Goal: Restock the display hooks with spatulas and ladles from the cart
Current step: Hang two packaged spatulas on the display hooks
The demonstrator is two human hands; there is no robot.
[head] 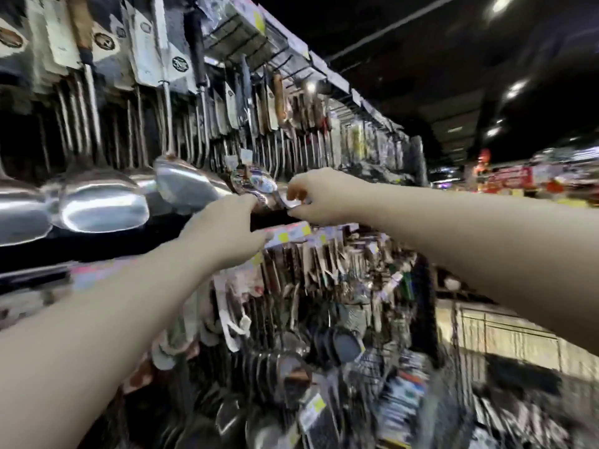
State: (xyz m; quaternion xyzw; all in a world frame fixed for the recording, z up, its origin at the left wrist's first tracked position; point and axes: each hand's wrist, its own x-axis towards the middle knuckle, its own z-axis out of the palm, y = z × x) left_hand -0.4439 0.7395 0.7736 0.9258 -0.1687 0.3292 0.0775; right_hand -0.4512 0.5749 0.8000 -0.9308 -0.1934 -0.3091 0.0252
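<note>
Both my arms reach up to a row of steel ladles and spatulas hanging on the display hooks (227,50). My right hand (312,197) pinches the bowl end of a shiny steel ladle (264,187) at mid-frame. My left hand (223,230) is just left of it, fingers curled, touching the same ladle from below; motion blur hides its exact grip. Large ladle bowls (103,202) hang to the left.
A lower rail with yellow price tags (291,233) carries more hanging utensils (308,286). At the bottom sit dark skimmers and packaged tools (324,367). A wire cart (453,367) stands at the lower right. The aisle runs off to the right.
</note>
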